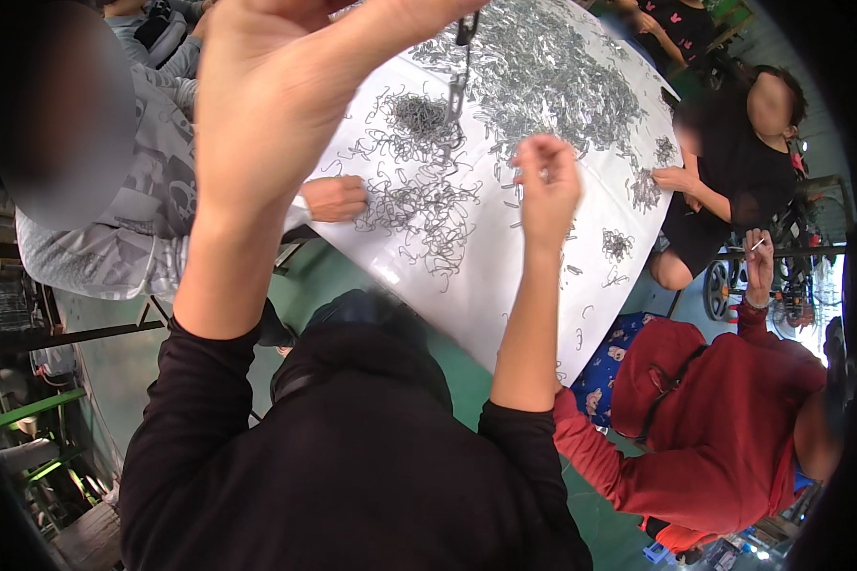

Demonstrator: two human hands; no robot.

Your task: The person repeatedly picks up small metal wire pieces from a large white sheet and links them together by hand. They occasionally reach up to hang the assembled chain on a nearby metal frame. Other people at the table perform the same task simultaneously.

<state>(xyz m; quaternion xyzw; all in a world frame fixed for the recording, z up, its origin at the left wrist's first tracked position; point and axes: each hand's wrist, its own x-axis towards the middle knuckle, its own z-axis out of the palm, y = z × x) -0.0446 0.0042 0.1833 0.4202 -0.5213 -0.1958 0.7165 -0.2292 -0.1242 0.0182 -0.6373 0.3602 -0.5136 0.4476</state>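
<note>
Raised high at the top of the view, my left hand (276, 86) pinches a short chain of dark metal links (455, 95). The chain dangles over the table, and my fingertips are partly cut off by the upper edge. My right hand (548, 186) hovers above the white tabletop with its fingers curled together, slightly blurred. Whatever may be between those fingers is too small to make out. Below the chain lie a dense pile of dark wire hooks (421, 114) and a looser scatter of hooks (438, 214).
A large heap of small metal pieces (562, 81) covers the far part of the white table (438, 290). People sit around it: one in grey at left, one in black (743, 181) at right, one in red (714, 419) nearer. Another person's hand (335, 198) rests by the hooks.
</note>
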